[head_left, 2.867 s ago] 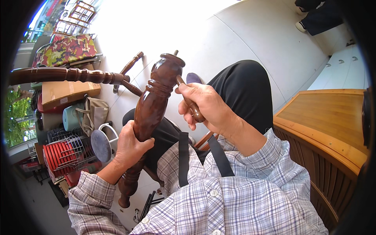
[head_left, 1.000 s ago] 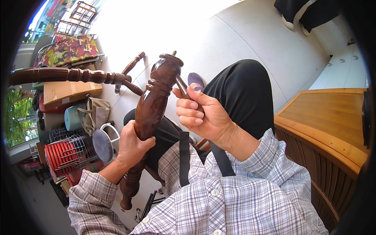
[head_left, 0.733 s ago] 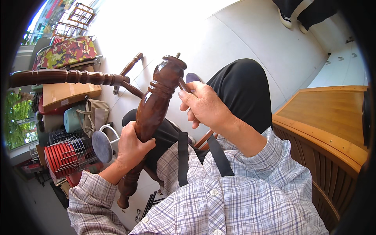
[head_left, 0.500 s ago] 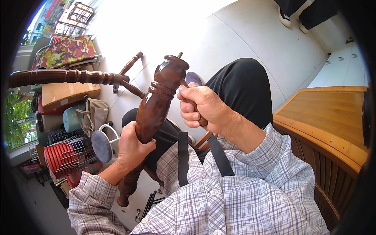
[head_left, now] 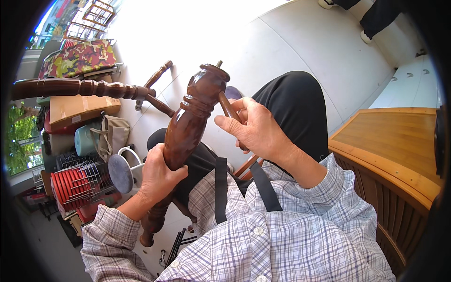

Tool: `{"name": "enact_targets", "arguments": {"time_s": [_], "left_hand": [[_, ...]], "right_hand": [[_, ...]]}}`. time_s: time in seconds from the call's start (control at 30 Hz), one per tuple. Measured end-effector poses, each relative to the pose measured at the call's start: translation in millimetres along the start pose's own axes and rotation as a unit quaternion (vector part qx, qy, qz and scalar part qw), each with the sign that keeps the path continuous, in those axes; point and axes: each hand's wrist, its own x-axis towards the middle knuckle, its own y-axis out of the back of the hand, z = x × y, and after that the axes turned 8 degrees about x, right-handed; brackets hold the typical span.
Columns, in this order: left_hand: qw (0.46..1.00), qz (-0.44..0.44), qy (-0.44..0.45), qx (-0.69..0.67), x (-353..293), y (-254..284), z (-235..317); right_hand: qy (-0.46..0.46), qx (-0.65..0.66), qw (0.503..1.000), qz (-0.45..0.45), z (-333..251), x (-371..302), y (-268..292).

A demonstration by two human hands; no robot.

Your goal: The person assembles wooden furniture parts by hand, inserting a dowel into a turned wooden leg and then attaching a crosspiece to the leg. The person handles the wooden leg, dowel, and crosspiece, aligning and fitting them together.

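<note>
A thick, glossy dark-brown turned wooden post (head_left: 188, 128) slants up in front of my lap, with a thin pin at its top end. My left hand (head_left: 159, 176) is closed round its lower middle. A slimmer turned wooden spindle (head_left: 226, 104) sticks out from the post's right side, just below the top collar. My right hand (head_left: 263, 129) has the spindle loosely between thumb and fingers, the thumb stretched across its front. Other turned rails, including a long one (head_left: 80, 89), run from the post's left side. The spindle's joint inside the post is hidden.
A wooden cabinet (head_left: 385, 136) with a slatted side stands at the right. Along the left are a cardboard box (head_left: 84, 110), a beige bag (head_left: 114, 134), a round grey-padded piece (head_left: 120, 174) and a wire rack of red discs (head_left: 73, 188). Another person's legs (head_left: 380, 19) show at the upper right.
My right hand has loosened from a tight fist round the spindle, its fingers shifting up and thumb extending. The post tilted slightly right. The other person's feet moved.
</note>
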Motion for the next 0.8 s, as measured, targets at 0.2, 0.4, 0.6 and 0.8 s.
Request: {"name": "enact_targets", "arguments": {"time_s": [0.2, 0.4, 0.6, 0.8], "left_hand": [[1.000, 0.010, -0.008, 0.004, -1.4, -1.1, -1.8], [1.000, 0.011, -0.006, -0.010, 0.9, -0.1, -0.1], [0.999, 0.023, -0.034, 0.030, 1.5, -0.9, -0.2], [0.999, 0.025, -0.035, 0.020, 1.6, -0.9, 0.2]], "right_hand": [[-0.100, 0.323, 0.935, -0.109, 7.0, 0.0, 0.4], [-0.176, 0.744, 0.618, -0.183, 28.2, 9.4, -14.4], [-0.004, 0.154, 0.988, 0.001, 16.4, 5.3, -5.8], [0.086, -0.049, 0.993, 0.063, 9.7, 4.4, -6.3]]}}
